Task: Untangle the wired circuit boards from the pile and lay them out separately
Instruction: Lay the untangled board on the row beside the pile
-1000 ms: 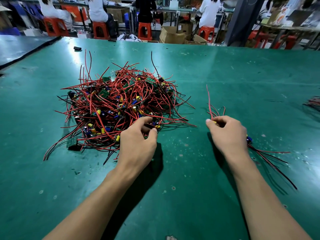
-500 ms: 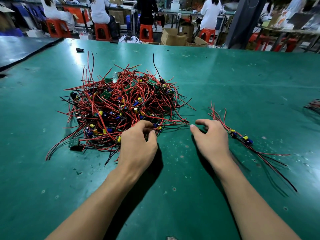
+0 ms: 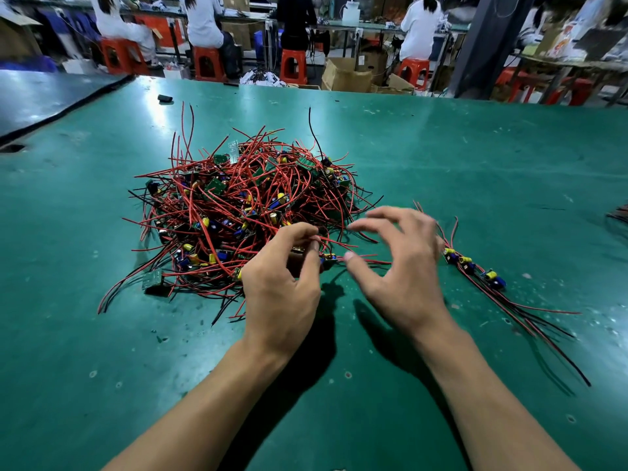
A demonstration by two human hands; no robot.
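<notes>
Pinching a small circuit board (image 3: 329,260) at the near right edge of the pile (image 3: 238,205), left hand (image 3: 282,294), board's red wires running rightward, right hand (image 3: 404,270) just beside, fingers spread and curved, laid-out boards (image 3: 475,266) in a diagonal row, green table (image 3: 475,147), orange stools (image 3: 292,66) behind.

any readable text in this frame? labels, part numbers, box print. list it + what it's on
No text can be read anywhere in the frame.
On the pile of wired boards: any markings are too small.
On the laid-out boards: also too small.
On the cardboard boxes: no legible print.
On the packages on the far right bench: coloured print, blurred.
</notes>
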